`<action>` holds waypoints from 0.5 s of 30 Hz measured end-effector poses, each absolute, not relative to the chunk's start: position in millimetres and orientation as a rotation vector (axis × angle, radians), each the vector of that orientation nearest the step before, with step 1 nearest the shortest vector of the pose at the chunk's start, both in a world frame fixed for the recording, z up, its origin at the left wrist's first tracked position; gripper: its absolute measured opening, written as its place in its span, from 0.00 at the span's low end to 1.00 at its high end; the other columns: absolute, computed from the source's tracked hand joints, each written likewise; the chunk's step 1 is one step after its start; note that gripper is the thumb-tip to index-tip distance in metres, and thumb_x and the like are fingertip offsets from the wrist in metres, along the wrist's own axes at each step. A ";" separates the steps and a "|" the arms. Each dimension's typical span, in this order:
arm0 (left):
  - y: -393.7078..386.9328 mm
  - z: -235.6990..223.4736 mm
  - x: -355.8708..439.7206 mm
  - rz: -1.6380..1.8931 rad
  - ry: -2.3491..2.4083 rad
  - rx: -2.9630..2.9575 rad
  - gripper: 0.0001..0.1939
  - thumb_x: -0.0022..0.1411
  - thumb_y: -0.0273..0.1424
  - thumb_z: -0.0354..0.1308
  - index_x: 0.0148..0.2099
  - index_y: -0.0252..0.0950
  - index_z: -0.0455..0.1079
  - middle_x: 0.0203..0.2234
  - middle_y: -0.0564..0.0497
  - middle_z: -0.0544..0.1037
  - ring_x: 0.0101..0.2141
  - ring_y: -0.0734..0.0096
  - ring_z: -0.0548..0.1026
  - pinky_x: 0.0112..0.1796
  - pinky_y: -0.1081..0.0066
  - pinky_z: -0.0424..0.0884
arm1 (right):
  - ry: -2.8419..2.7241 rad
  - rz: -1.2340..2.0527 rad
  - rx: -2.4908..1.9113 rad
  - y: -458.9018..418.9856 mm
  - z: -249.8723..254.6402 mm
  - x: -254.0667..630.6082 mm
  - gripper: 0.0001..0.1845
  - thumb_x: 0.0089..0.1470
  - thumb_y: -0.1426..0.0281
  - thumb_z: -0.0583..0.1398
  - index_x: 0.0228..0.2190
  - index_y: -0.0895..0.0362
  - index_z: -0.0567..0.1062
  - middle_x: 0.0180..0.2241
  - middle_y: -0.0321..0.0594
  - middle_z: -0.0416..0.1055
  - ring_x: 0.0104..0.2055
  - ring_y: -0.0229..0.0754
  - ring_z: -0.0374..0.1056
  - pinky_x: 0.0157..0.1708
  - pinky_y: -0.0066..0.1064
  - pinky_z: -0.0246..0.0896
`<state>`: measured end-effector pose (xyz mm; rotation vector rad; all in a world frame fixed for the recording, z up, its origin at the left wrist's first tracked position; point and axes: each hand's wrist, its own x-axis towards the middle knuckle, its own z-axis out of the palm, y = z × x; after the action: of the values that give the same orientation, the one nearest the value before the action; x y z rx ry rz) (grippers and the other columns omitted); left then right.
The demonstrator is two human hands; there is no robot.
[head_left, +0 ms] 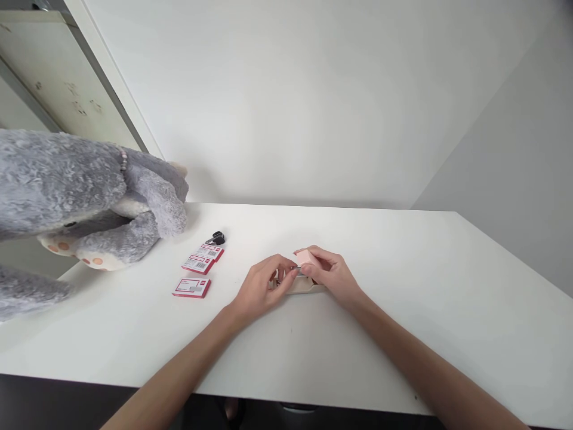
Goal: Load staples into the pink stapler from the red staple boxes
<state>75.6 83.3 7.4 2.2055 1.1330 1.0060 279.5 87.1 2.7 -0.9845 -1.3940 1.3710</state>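
Observation:
A stapler with a pale pink upper part (308, 258) and a beige base (304, 287) lies on the table between my hands, largely covered by them. My right hand (331, 270) is closed around the pink part, thumb on the near side. My left hand (270, 279) is at the stapler's left end, thumb and fingertips pinched together. A thin metal edge shows by those fingertips, but I cannot tell whether it is loose or part of the stapler.
Left of my hands lie red-and-white staple boxes: a near one (191, 288), a middle one (197, 264) and a far one (212, 251). A small black object (217, 238) sits behind them. A large grey plush toy (89, 185) leans over the white table's (425, 286) left side.

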 end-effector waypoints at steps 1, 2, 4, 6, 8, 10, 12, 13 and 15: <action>83.5 7.0 75.0 0.981 1.133 2.197 0.11 0.72 0.39 0.53 0.39 0.38 0.69 0.28 0.55 0.75 0.27 0.76 0.68 0.29 0.73 0.64 | -1.390 1.375 -0.985 87.3 2.7 279.7 0.15 0.52 0.55 0.69 0.37 0.51 0.82 0.48 0.39 0.74 0.42 0.44 0.68 0.37 0.33 0.62; 83.7 6.6 74.3 0.955 1.132 2.188 0.11 0.72 0.39 0.53 0.40 0.39 0.68 0.27 0.55 0.75 0.26 0.76 0.67 0.29 0.73 0.63 | -1.384 1.381 -0.984 87.5 2.6 279.8 0.16 0.52 0.54 0.69 0.38 0.51 0.82 0.47 0.39 0.74 0.41 0.43 0.67 0.36 0.33 0.62; 83.9 5.7 73.1 0.915 1.120 2.181 0.10 0.72 0.39 0.53 0.40 0.39 0.68 0.27 0.56 0.75 0.25 0.77 0.66 0.28 0.73 0.63 | -1.365 1.391 -0.981 88.0 1.8 279.9 0.18 0.52 0.53 0.69 0.39 0.51 0.83 0.44 0.39 0.74 0.38 0.42 0.66 0.33 0.32 0.61; 84.0 5.0 72.1 0.873 1.107 2.183 0.10 0.73 0.38 0.52 0.41 0.39 0.67 0.27 0.57 0.74 0.25 0.77 0.65 0.28 0.74 0.62 | -1.330 1.409 -0.981 88.9 -0.1 280.1 0.20 0.52 0.53 0.69 0.42 0.51 0.82 0.42 0.39 0.74 0.34 0.39 0.64 0.30 0.31 0.60; 83.8 4.3 71.7 0.812 1.101 2.195 0.09 0.73 0.38 0.52 0.42 0.39 0.67 0.26 0.57 0.73 0.24 0.77 0.65 0.28 0.74 0.62 | -1.286 1.417 -0.974 90.5 -3.2 280.9 0.21 0.52 0.52 0.69 0.44 0.51 0.82 0.41 0.39 0.74 0.31 0.38 0.62 0.28 0.31 0.59; 83.4 3.7 71.8 0.746 1.089 2.238 0.09 0.72 0.38 0.52 0.41 0.39 0.68 0.25 0.58 0.71 0.24 0.77 0.65 0.27 0.74 0.61 | -1.258 1.401 -0.949 92.4 -6.6 282.1 0.22 0.52 0.51 0.68 0.44 0.50 0.82 0.42 0.41 0.74 0.33 0.40 0.64 0.28 0.31 0.60; 83.0 3.2 72.5 0.699 1.063 2.302 0.10 0.72 0.38 0.52 0.40 0.39 0.69 0.26 0.57 0.71 0.25 0.77 0.65 0.28 0.73 0.61 | -1.256 1.381 -0.923 94.1 -9.5 283.3 0.22 0.53 0.50 0.67 0.44 0.50 0.82 0.44 0.42 0.74 0.38 0.43 0.66 0.29 0.32 0.62; 83.0 3.0 72.9 0.686 1.053 2.326 0.10 0.72 0.38 0.52 0.40 0.40 0.69 0.26 0.57 0.72 0.25 0.77 0.65 0.28 0.73 0.61 | -1.265 1.376 -0.911 94.8 -10.5 283.8 0.22 0.53 0.50 0.67 0.43 0.50 0.82 0.44 0.43 0.74 0.40 0.44 0.67 0.30 0.32 0.63; 83.1 2.5 73.4 0.671 1.057 2.335 0.10 0.72 0.39 0.52 0.41 0.40 0.70 0.28 0.56 0.73 0.26 0.76 0.67 0.28 0.73 0.61 | -1.281 1.379 -0.888 95.9 -11.8 284.5 0.20 0.54 0.49 0.67 0.41 0.50 0.82 0.44 0.43 0.74 0.41 0.45 0.66 0.31 0.33 0.64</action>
<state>73.4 83.1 2.5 2.3346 1.0571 0.6714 284.5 95.9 -11.8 -0.8883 -1.2815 1.3791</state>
